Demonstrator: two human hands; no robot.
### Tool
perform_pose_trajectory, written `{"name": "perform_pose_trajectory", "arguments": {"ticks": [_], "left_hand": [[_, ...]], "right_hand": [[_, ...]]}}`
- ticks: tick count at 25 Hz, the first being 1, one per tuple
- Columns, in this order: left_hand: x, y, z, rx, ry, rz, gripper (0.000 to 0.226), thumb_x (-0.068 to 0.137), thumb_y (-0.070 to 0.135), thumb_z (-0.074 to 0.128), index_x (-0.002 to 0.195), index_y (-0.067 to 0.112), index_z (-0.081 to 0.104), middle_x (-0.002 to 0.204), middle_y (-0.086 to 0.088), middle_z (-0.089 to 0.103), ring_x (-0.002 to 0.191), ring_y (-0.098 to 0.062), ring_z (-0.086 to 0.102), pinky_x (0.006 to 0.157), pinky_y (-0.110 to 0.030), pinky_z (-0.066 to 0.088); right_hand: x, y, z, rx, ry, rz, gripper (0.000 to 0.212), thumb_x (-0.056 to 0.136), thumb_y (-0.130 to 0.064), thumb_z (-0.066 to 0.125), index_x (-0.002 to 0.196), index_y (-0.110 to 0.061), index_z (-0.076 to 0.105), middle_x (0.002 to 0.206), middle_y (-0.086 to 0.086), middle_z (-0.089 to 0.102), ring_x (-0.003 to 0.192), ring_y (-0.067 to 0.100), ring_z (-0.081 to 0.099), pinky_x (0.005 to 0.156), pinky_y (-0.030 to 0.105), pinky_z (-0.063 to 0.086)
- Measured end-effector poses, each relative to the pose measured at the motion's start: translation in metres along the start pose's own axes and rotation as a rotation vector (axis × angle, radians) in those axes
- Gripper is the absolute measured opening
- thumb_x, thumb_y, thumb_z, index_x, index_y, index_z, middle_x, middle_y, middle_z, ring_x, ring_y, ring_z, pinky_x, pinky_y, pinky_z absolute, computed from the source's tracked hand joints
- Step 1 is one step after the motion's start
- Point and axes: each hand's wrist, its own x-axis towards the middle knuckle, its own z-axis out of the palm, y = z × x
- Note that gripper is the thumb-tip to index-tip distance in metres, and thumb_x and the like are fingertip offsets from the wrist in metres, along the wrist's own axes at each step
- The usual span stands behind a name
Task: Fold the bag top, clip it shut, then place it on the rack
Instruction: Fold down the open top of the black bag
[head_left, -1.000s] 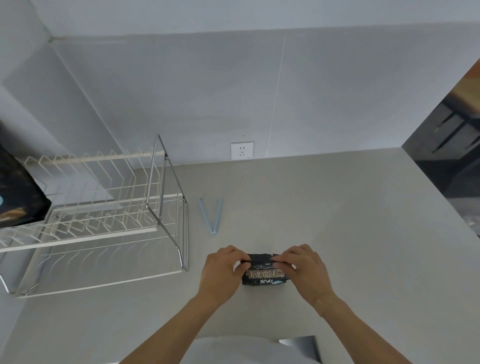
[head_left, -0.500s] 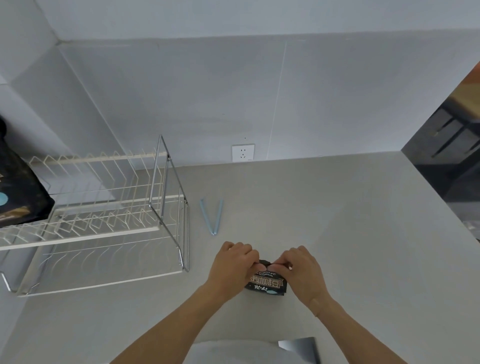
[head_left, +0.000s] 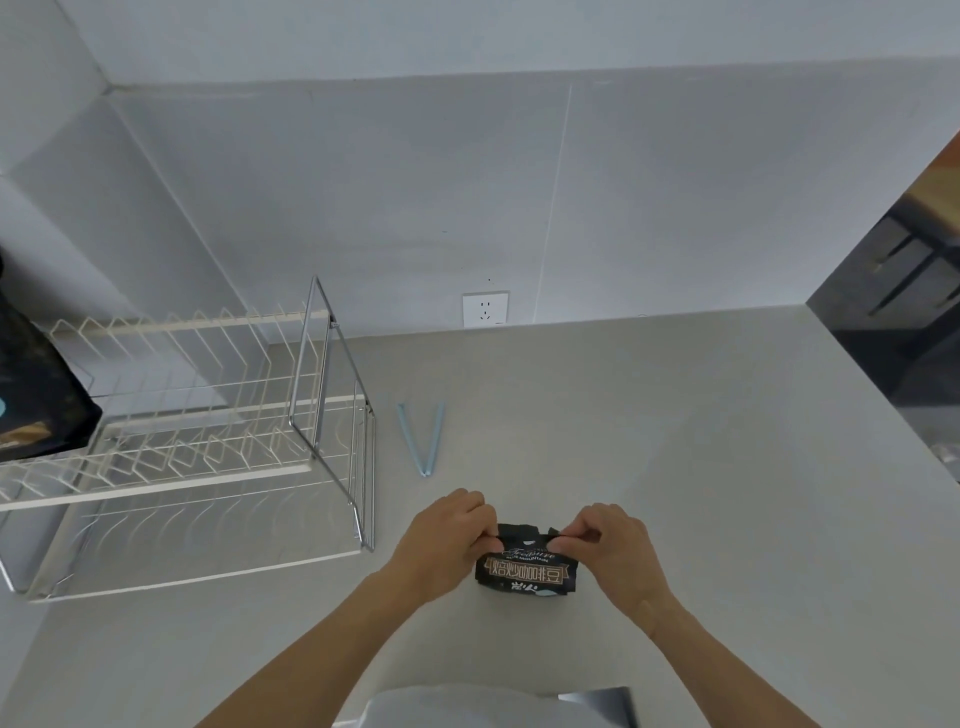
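A small black bag (head_left: 525, 570) with gold lettering stands on the grey counter near the front edge. My left hand (head_left: 447, 543) pinches the left end of its folded top, and my right hand (head_left: 608, 551) pinches the right end. A pale blue clip (head_left: 423, 439), spread open in a V, lies on the counter just beyond the bag. The white wire rack (head_left: 197, 431) stands at the left, apart from both hands.
A larger dark bag (head_left: 36, 395) sits on the rack's far left end. A wall socket (head_left: 485, 308) is on the back wall. The counter drops off at the right edge (head_left: 883, 415).
Both hands have moved apart along the bag's top, exposing more of its folded edge and front label. The bag sits slightly further right.
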Motion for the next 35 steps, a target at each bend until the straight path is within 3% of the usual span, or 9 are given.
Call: {"name": "perform_pose_trajectory", "arguments": {"ticks": [4, 7, 11, 14, 18, 21, 25, 28, 35], "left_hand": [[-0.003, -0.01, 0.003, -0.121, 0.002, -0.103, 0.009, 0.092, 0.018, 0.06, 0.097, 0.019, 0.067, 0.094, 0.004, 0.059, 0.088, -0.009, 0.05, 0.07, -0.017, 0.039], [0.001, -0.01, 0.005, -0.232, 0.011, -0.245, 0.004, 0.088, 0.026, 0.065, 0.086, 0.029, 0.067, 0.082, 0.016, 0.053, 0.081, -0.004, 0.051, 0.068, -0.018, 0.038], [0.005, -0.018, 0.005, -0.396, -0.002, -0.365, 0.021, 0.082, 0.036, 0.071, 0.067, 0.045, 0.058, 0.081, 0.014, 0.062, 0.081, -0.001, 0.058, 0.071, -0.02, 0.045], [0.006, -0.024, 0.01, -0.553, 0.015, -0.46, 0.016, 0.079, 0.042, 0.073, 0.068, 0.038, 0.063, 0.076, 0.013, 0.066, 0.073, 0.0, 0.058, 0.067, -0.015, 0.043], [0.022, -0.039, 0.022, -0.738, 0.076, -0.653, 0.025, 0.085, 0.047, 0.065, 0.068, 0.028, 0.066, 0.071, 0.009, 0.067, 0.072, -0.01, 0.061, 0.067, -0.025, 0.044], [0.043, -0.065, 0.025, -0.561, 0.173, -0.793, 0.016, 0.089, 0.038, 0.062, 0.097, 0.024, 0.064, 0.095, -0.002, 0.068, 0.082, -0.018, 0.061, 0.067, -0.028, 0.046], [0.064, -0.099, 0.023, -0.21, -0.064, -0.872, 0.049, 0.091, 0.043, 0.057, 0.133, 0.02, 0.044, 0.122, -0.013, 0.055, 0.102, -0.031, 0.06, 0.081, -0.04, 0.053], [0.066, -0.104, 0.029, -0.054, -0.168, -0.847, 0.037, 0.093, 0.041, 0.052, 0.121, 0.018, 0.048, 0.116, -0.014, 0.053, 0.097, -0.032, 0.059, 0.076, -0.041, 0.053], [0.037, -0.089, 0.046, 0.033, -0.067, -0.738, 0.015, 0.096, 0.026, 0.046, 0.103, 0.018, 0.057, 0.108, -0.007, 0.053, 0.086, -0.025, 0.056, 0.068, -0.033, 0.046]], "right_hand": [[0.004, 0.009, -0.003, 0.172, -0.077, 0.062, 0.02, 0.074, -0.012, 0.08, 0.067, -0.027, 0.068, 0.08, -0.002, 0.07, 0.08, 0.013, 0.063, 0.067, 0.017, 0.044], [0.01, 0.014, -0.002, 0.31, -0.056, 0.179, 0.014, 0.069, -0.013, 0.084, 0.064, -0.018, 0.072, 0.075, 0.001, 0.072, 0.073, 0.015, 0.065, 0.064, 0.02, 0.047], [0.009, 0.017, 0.01, 0.411, -0.096, 0.219, 0.02, 0.063, -0.014, 0.087, 0.07, -0.028, 0.073, 0.077, -0.006, 0.073, 0.075, 0.017, 0.067, 0.072, 0.036, 0.056], [0.009, 0.024, 0.023, 0.424, -0.147, 0.277, 0.028, 0.065, -0.013, 0.086, 0.087, -0.028, 0.076, 0.095, 0.004, 0.072, 0.091, 0.028, 0.066, 0.088, 0.048, 0.054], [0.013, 0.035, 0.03, 0.38, -0.104, 0.341, 0.034, 0.064, -0.019, 0.087, 0.094, -0.026, 0.073, 0.111, 0.015, 0.062, 0.101, 0.026, 0.059, 0.092, 0.041, 0.051], [0.013, 0.037, 0.03, 0.424, -0.1, 0.356, 0.033, 0.063, -0.018, 0.088, 0.091, -0.028, 0.074, 0.109, 0.014, 0.062, 0.1, 0.026, 0.062, 0.09, 0.045, 0.054], [0.012, 0.038, 0.033, 0.505, -0.067, 0.371, 0.027, 0.063, -0.01, 0.087, 0.084, -0.024, 0.077, 0.09, 0.008, 0.076, 0.086, 0.027, 0.071, 0.077, 0.038, 0.058], [0.009, 0.036, 0.037, 0.593, -0.03, 0.363, 0.027, 0.063, 0.003, 0.084, 0.071, -0.022, 0.078, 0.071, -0.005, 0.075, 0.066, 0.012, 0.069, 0.055, 0.019, 0.054], [0.004, 0.037, 0.037, 0.614, 0.005, 0.325, 0.025, 0.063, 0.001, 0.085, 0.066, -0.023, 0.078, 0.061, -0.006, 0.073, 0.059, 0.008, 0.066, 0.055, 0.017, 0.052]]}}
